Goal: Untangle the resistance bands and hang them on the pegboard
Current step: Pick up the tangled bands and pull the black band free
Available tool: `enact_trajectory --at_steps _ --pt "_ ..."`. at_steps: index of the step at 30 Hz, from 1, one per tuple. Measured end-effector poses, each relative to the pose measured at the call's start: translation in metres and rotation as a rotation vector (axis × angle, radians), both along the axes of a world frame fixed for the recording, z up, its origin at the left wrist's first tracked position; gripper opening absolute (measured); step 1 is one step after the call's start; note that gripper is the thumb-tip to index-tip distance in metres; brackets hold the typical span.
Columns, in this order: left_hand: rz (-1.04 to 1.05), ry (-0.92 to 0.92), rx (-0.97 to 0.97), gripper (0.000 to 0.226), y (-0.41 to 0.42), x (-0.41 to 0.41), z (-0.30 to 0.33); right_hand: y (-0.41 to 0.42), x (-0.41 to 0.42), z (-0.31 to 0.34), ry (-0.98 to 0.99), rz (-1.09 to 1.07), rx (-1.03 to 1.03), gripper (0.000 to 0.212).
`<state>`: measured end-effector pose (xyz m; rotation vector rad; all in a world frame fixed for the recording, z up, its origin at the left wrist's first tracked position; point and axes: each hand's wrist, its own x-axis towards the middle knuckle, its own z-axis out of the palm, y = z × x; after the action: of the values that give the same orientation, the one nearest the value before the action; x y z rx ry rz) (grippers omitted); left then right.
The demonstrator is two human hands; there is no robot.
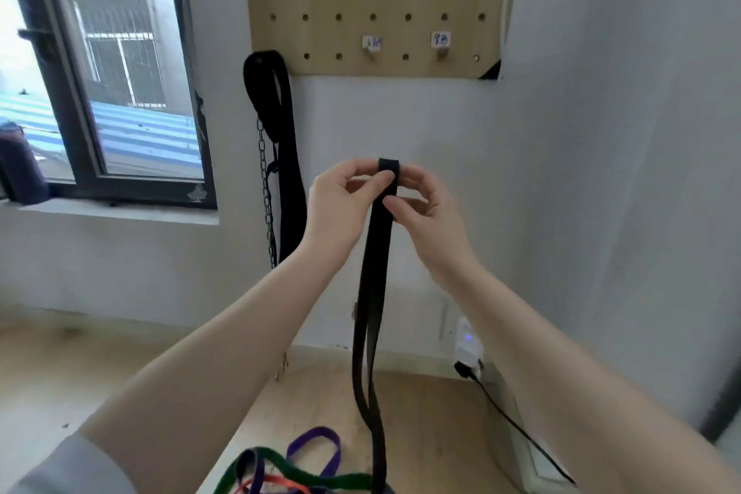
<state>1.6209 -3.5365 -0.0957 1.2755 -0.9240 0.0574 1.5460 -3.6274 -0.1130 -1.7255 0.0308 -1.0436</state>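
A black resistance band [371, 293] hangs straight down from both my hands, held up in front of the wall. My left hand [341, 205] pinches the folded top of its loop from the left. My right hand [425, 209] pinches the same top from the right, thumb on the band's face. Its lower end reaches a tangle on the floor: a green band [304, 471], a purple band [316, 445] and a red band [276, 483]. The wooden pegboard [373, 4] is on the wall above, with several labelled pegs, all bare.
Black straps [276, 120] and a chain [266, 196] hang from the pegboard's left side. A window [104, 64] with a sill is at the left. A white plug-in device [467, 341] and black cable [517, 425] sit low on the right wall.
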Motion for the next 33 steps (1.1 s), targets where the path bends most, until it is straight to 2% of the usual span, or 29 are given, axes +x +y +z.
enact_trajectory --at_steps 5,8,10,14,17,22,26,33 --pt "-0.070 -0.075 -0.091 0.010 -0.017 -0.003 0.072 -0.015 0.003 0.071 -0.144 -0.048 0.030 0.021" --pt "-0.137 -0.051 -0.141 0.017 -0.018 -0.005 0.094 -0.022 0.001 0.100 -0.195 -0.050 0.027 0.014" --pt "-0.155 0.028 -0.104 0.025 -0.019 -0.002 0.087 -0.026 0.000 0.107 -0.207 -0.053 0.050 0.012" --pt "-0.129 0.126 0.017 0.005 -0.017 0.003 0.048 -0.025 0.002 0.100 -0.194 -0.025 0.134 0.014" --pt "-0.141 0.149 -0.003 0.013 -0.010 0.001 0.032 -0.018 0.007 0.089 -0.154 0.036 0.196 0.014" --pt "-0.146 0.050 0.027 0.023 0.002 -0.009 0.019 -0.016 0.015 0.091 -0.151 0.094 0.320 0.013" --pt "0.001 -0.023 0.100 0.034 -0.004 -0.010 0.003 -0.015 0.021 0.082 -0.134 0.183 0.356 0.014" --pt "0.144 -0.002 0.063 0.024 -0.020 -0.011 -0.007 -0.014 0.026 0.069 -0.225 0.222 0.467 0.021"
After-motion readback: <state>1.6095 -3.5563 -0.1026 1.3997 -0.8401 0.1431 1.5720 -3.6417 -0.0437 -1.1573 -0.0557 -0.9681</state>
